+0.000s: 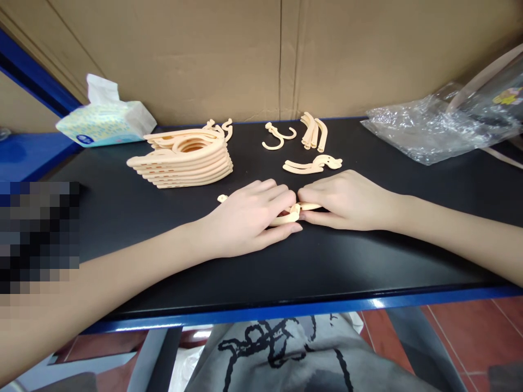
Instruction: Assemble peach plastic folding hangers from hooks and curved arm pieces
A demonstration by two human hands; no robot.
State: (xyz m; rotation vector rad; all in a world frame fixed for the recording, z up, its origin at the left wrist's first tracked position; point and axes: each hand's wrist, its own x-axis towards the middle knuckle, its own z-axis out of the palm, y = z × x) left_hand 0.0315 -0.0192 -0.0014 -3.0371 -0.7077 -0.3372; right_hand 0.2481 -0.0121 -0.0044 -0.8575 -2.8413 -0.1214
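Observation:
Near the middle of the black table, my left hand is closed round a cream plastic piece, whose other end pokes out behind the knuckles. My right hand pinches a slim cream piece that meets the first one between the two hands. My palms and fingers hide most of both pieces. Just beyond my right hand lie curved cream parts. Farther back are cream hooks and a small bunch of curved arms.
A stack of cream hangers stands at the back left, with more hooks behind it. A tissue pack is at the far left. Clear plastic bags lie at the back right. The table's blue edge runs in front.

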